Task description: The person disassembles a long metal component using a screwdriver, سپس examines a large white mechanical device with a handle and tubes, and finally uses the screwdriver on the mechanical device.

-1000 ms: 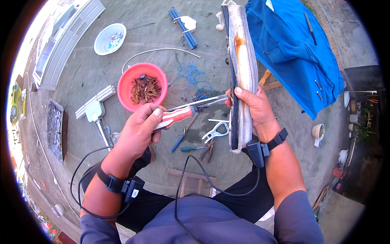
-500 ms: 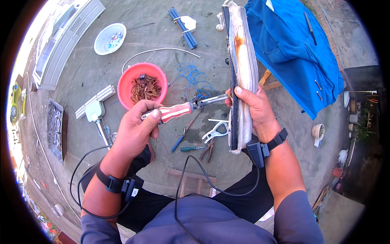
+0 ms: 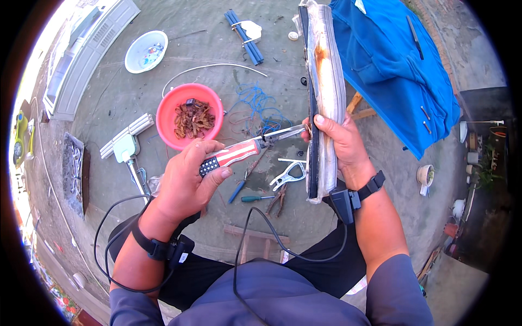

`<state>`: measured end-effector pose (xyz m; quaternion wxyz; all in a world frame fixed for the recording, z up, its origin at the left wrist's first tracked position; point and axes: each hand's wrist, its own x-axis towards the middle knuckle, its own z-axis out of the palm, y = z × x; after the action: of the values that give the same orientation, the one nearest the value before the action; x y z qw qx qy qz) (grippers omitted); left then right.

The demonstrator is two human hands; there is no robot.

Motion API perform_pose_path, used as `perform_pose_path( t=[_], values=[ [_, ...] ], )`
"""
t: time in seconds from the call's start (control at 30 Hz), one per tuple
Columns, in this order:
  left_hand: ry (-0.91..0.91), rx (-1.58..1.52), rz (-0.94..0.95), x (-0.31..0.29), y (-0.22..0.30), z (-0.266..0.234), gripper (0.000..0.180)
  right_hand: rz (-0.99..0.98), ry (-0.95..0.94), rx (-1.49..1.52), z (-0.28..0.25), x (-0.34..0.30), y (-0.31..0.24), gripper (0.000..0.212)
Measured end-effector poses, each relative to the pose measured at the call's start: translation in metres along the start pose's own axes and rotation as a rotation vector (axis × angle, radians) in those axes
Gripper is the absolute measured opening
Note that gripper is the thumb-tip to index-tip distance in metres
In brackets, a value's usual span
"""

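Observation:
My left hand is closed around a folding knife with a patterned handle, striped red and white with a dark, white-dotted end. Its blade points right, and the tip meets the dark edge of a long bundle. My right hand grips this plastic-wrapped bundle near its lower half, thumb on top and fingertips showing at the left side. The bundle stands lengthwise away from me, with a black strip along one side and a brown stain. Whether those fingertips touch the blade is hard to see.
A pink basin of brown scraps lies beyond my left hand. Below the knife are pliers, a green screwdriver and a white clamp. Blue cloth covers the far right. A white basin and tangled blue string lie farther off.
My left hand's grip on the knife has shifted: the thumb has moved off the handle's face toward its lower edge, exposing the dotted end. My right hand and the bundle stay almost still.

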<state>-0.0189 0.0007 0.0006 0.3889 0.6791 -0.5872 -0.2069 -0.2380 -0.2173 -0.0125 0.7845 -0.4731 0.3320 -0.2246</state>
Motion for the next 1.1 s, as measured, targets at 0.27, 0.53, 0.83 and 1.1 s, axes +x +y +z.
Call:
perform_pose_path(
  t=[0.27,0.53,0.83,1.1],
  values=[
    [-0.261,-1.053,-0.796,0.000,0.005,-0.002,0.031,-0.006,0.004,-0.029,0.002,-0.002,-0.005,0.030],
    [0.019,-0.347,-0.303,0.003,0.000,-0.003,0.038,0.017,0.020,0.009,0.001,-0.002,0.000,0.029],
    [-0.159,-0.999,-0.834,0.003,-0.004,-0.010,0.026,0.003,-0.001,-0.045,0.003,-0.002,-0.002,0.032],
    [-0.024,0.129,0.043,0.007,0.000,-0.006,0.035,0.013,0.013,-0.018,0.004,0.001,0.001,0.031]
  ],
)
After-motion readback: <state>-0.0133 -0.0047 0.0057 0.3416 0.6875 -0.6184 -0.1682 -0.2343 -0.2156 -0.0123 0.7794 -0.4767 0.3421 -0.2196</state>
